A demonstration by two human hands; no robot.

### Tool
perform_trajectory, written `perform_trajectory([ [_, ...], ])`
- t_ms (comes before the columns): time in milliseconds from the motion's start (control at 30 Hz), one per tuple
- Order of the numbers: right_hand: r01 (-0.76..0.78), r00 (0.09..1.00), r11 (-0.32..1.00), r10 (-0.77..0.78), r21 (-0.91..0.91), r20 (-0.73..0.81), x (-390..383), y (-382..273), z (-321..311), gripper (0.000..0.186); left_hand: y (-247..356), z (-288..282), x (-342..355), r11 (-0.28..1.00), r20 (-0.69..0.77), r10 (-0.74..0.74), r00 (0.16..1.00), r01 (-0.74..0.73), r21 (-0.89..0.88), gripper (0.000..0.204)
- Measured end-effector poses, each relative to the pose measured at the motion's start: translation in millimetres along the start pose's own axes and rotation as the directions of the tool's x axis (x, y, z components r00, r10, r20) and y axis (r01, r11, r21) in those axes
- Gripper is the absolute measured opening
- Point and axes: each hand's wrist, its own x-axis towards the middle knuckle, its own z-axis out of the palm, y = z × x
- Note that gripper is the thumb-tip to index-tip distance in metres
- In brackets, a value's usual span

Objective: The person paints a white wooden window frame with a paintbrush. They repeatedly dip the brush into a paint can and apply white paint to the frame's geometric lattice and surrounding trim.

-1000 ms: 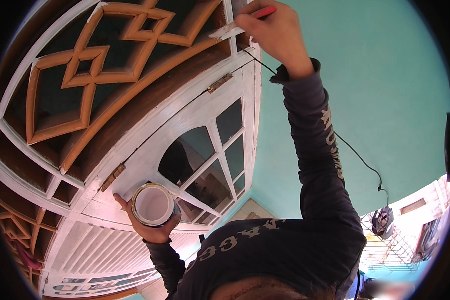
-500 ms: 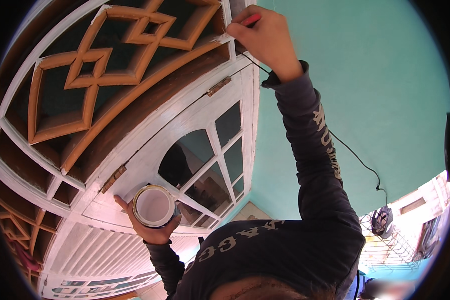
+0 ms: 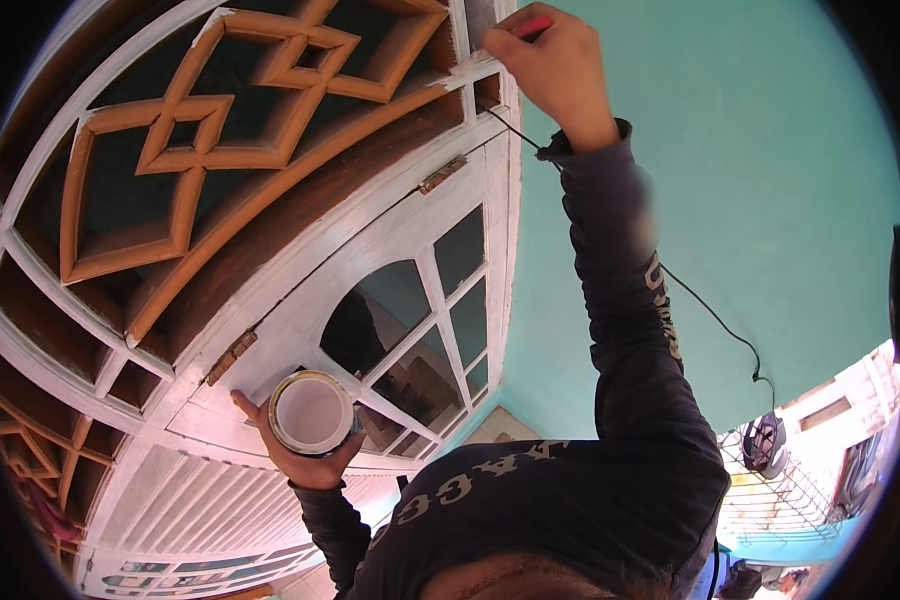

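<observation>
My right hand [image 3: 545, 70] is closed on a red-handled paintbrush [image 3: 533, 27] high up, with the bristle end at the white upright beside the brown diamond lattice [image 3: 200, 165]; the bristles are partly hidden. My left hand [image 3: 295, 455] is wrapped round an open can of white paint [image 3: 313, 410], held in front of the white paneled door [image 3: 230, 405] with glass panes and hinges. A curved brown rail [image 3: 280, 180] runs below the lattice, with some white paint at its right end.
A turquoise wall [image 3: 720, 150] is on the right, with a dangling black cable [image 3: 730, 330]. At lower right are a wire rack [image 3: 780, 500] and a dark object hanging by it [image 3: 765, 445]. Louvered white panels [image 3: 190, 500] and more brown lattice [image 3: 25, 450] are at lower left.
My right hand with the brush dipped left and down half a second ago and is now back a little higher and to the right. My left hand and can have barely moved.
</observation>
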Motion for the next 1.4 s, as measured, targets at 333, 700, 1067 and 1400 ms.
perform_trajectory([
  [333,-0.057,0.998,0.996,0.057,0.066,-0.004,-22,8,3,0.029,4,-1,4,0.998,0.012,0.050,0.999,-0.050,0.047,0.092],
  [700,-0.137,0.982,0.972,0.159,0.191,-0.104,-50,-8,13,0.016,2,-3,3,0.999,0.032,0.033,0.999,-0.033,-0.014,0.092],
  [1067,-0.156,0.940,0.956,0.220,0.247,-0.260,-90,-4,39,0.012,-1,-6,2,0.999,0.055,-0.036,0.998,0.035,0.024,0.100],
  [1400,-0.124,0.941,0.944,0.210,0.305,-0.266,-104,-16,46,0.012,-8,-2,-4,0.998,0.003,-0.057,0.998,0.057,0.040,0.105],
])
